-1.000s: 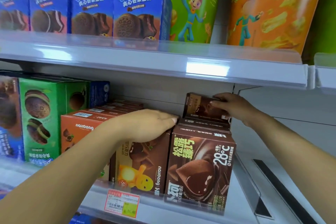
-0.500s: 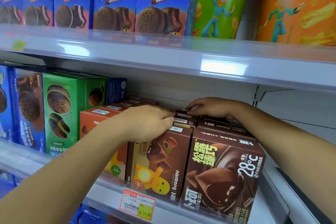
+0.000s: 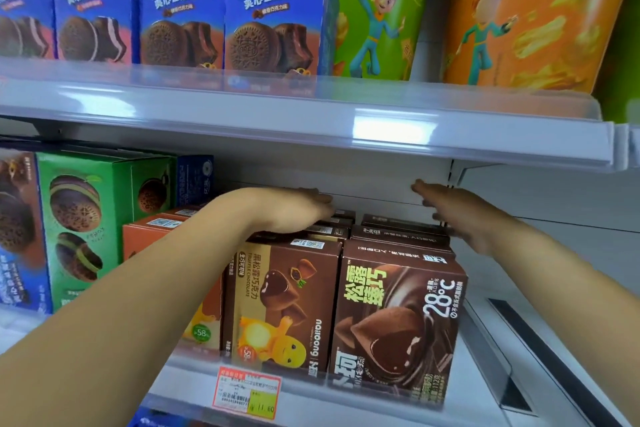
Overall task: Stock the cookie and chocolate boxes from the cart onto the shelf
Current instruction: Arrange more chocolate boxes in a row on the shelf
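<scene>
Two rows of brown chocolate boxes stand on the middle shelf (image 3: 194, 378). The left row starts with a box (image 3: 280, 305) showing a yellow figure, the right row with a dark box (image 3: 398, 326) marked 28°C. My left hand (image 3: 294, 210) lies flat with straight fingers on the tops of the left row's boxes. My right hand (image 3: 453, 211) reaches along the right side of the dark row, fingers straight and pointing to the back wall, holding nothing. The cart is out of view.
An orange box row (image 3: 152, 229) and a green cookie box (image 3: 93, 229) stand to the left. Blue cookie boxes (image 3: 273, 17) and tall green and orange tubs (image 3: 377, 10) fill the upper shelf (image 3: 381, 128). A clear divider (image 3: 488, 354) bounds the dark row on the right.
The box my right hand carried one second ago now lies in the dark row. My right hand moved from the row's top to its right side; my left hand slid further back.
</scene>
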The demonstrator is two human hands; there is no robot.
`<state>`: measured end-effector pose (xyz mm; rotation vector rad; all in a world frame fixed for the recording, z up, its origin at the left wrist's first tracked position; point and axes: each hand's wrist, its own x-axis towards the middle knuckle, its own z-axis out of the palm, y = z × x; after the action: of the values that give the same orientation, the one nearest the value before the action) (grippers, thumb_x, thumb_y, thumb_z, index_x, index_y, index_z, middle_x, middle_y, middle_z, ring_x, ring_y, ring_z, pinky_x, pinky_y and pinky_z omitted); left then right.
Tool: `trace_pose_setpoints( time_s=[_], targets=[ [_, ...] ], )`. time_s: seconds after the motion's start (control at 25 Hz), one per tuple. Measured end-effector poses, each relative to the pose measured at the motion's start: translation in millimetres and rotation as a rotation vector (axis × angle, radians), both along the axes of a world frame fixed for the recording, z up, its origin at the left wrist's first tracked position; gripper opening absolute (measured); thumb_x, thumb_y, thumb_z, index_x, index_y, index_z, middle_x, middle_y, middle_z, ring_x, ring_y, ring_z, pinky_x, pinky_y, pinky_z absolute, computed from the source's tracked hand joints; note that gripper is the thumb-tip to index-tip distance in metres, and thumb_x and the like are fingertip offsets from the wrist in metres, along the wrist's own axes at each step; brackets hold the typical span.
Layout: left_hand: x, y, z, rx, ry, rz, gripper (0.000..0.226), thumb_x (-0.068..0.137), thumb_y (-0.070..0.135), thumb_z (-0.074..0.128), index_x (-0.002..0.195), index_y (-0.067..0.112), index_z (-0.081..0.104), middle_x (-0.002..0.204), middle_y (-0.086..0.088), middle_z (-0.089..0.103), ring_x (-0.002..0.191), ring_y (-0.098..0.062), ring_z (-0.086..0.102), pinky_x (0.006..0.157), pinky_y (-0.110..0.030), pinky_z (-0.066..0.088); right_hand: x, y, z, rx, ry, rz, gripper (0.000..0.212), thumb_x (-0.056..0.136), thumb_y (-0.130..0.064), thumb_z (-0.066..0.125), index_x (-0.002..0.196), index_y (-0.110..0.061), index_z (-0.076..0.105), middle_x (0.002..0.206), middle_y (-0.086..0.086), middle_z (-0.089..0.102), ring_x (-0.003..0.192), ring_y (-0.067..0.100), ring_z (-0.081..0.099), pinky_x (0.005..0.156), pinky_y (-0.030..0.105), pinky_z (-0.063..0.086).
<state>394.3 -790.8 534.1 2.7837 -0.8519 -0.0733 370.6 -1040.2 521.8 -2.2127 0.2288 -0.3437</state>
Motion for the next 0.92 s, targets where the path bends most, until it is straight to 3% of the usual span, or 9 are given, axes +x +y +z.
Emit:
trace_pose_setpoints(
  time_s=[0.08, 0.16, 0.24, 0.32, 0.4, 0.48, 0.56, 0.68, 0.92],
  targets=[
    [2.9, -7.8, -1.3, -0.02, 0.042, -0.049, 0.051, 0.104, 0.042, 0.022, 0.151, 0.024, 0.025, 0.16, 0.001, 0.019, 0.146, -0.016, 0.018, 0.117, -0.032, 0.01, -21.1, -0.1, -21.7, 0.393, -0.062, -0.087, 0.061, 0.095, -0.059, 0.041, 0.143, -0.022, 0.044, 0.145, 0.004, 0.046, 0.127, 0.028, 0.051, 0.108, 0.046, 0.037],
    [2.6, -13.9, -3.5, -0.02, 0.062, -0.085, 0.049, 0.105, 0.041, 0.021, 0.15, 0.023, 0.027, 0.159, 0.002, 0.023, 0.145, -0.015, 0.023, 0.115, -0.03, 0.014, -32.9, 10.7, -35.5, 0.623, -0.076, -0.114, 0.044, 0.098, -0.053, 0.042, 0.127, -0.021, 0.052, 0.115, 0.006, 0.065, 0.087, 0.024, 0.07, 0.078, 0.035, 0.054],
    [1.3, -15.5, -8.2, -0.005, 0.04, -0.124, 0.047, 0.105, 0.04, 0.021, 0.149, 0.026, 0.029, 0.157, 0.004, 0.028, 0.142, -0.014, 0.027, 0.111, -0.026, 0.017, -33.7, 20.6, -42.4, 0.629, -0.11, -0.178, 0.03, 0.101, -0.043, 0.042, 0.105, -0.016, 0.053, 0.071, 0.008, 0.069, 0.046, 0.018, 0.066, 0.044, 0.021, 0.049],
    [-0.1, -13.9, -10.5, -0.014, 0.028, -0.136, 0.046, 0.105, 0.039, 0.022, 0.148, 0.026, 0.032, 0.156, 0.004, 0.03, 0.141, -0.014, 0.03, 0.109, -0.025, 0.019, -36.3, 30.2, -40.4, 0.632, -0.175, -0.2, 0.024, 0.103, -0.036, 0.039, 0.106, -0.015, 0.049, 0.056, 0.008, 0.063, 0.032, 0.013, 0.057, 0.032, 0.013, 0.038],
    [-4.2, -11.5, -9.1, -0.015, 0.013, -0.137, 0.044, 0.106, 0.034, 0.022, 0.145, 0.023, 0.037, 0.152, 0.003, 0.036, 0.137, -0.014, 0.035, 0.106, -0.024, 0.022, -41.1, 37.8, -38.0, 0.732, -0.198, -0.195, 0.036, 0.102, -0.044, 0.036, 0.124, -0.018, 0.046, 0.084, 0.015, 0.071, 0.054, 0.019, 0.069, 0.04, 0.017, 0.047],
    [-13.4, -5.9, -6.4, -0.018, -0.038, -0.12, 0.039, 0.106, 0.027, 0.02, 0.137, 0.019, 0.044, 0.135, 0.007, 0.05, 0.125, -0.009, 0.045, 0.099, -0.024, 0.027, -46.9, 33.3, -38.4, 0.823, -0.182, -0.202, 0.063, 0.097, -0.059, 0.033, 0.142, -0.016, 0.04, 0.135, 0.017, 0.056, 0.113, 0.032, 0.064, 0.079, 0.032, 0.056],
    [-27.2, 5.2, -3.9, -0.075, -0.153, -0.119, 0.04, 0.107, 0.022, 0.019, 0.139, 0.012, 0.041, 0.141, 0.002, 0.046, 0.129, -0.011, 0.043, 0.101, -0.022, 0.023, -60.0, 25.0, -37.0, 0.797, -0.209, -0.178, 0.072, 0.094, -0.065, 0.026, 0.148, -0.018, 0.034, 0.153, 0.006, 0.037, 0.138, 0.025, 0.04, 0.112, 0.041, 0.032],
    [-60.6, 28.3, -6.9, -0.223, -0.206, -0.146, 0.047, 0.106, 0.031, 0.02, 0.152, 0.021, 0.024, 0.16, 0.005, 0.018, 0.145, -0.007, 0.017, 0.107, -0.012, 0.008, -92.5, 31.5, -33.9, 0.654, -0.286, -0.134, 0.066, 0.097, -0.061, 0.024, 0.149, -0.023, 0.034, 0.154, -0.004, 0.035, 0.139, 0.013, 0.034, 0.115, 0.037, 0.019],
    [-162.2, 82.7, -60.9, -0.725, -0.049, -0.084, 0.036, 0.101, 0.035, 0.037, 0.133, 0.044, 0.05, 0.134, 0.039, 0.041, 0.113, 0.034, 0.032, 0.088, 0.009, 0.02, -171.6, 88.2, -75.0, 0.302, -0.639, -0.041, 0.033, 0.103, -0.031, 0.036, 0.127, -0.039, 0.057, 0.128, -0.026, 0.053, 0.112, -0.018, 0.044, 0.098, 0.016, 0.031]
  ],
)
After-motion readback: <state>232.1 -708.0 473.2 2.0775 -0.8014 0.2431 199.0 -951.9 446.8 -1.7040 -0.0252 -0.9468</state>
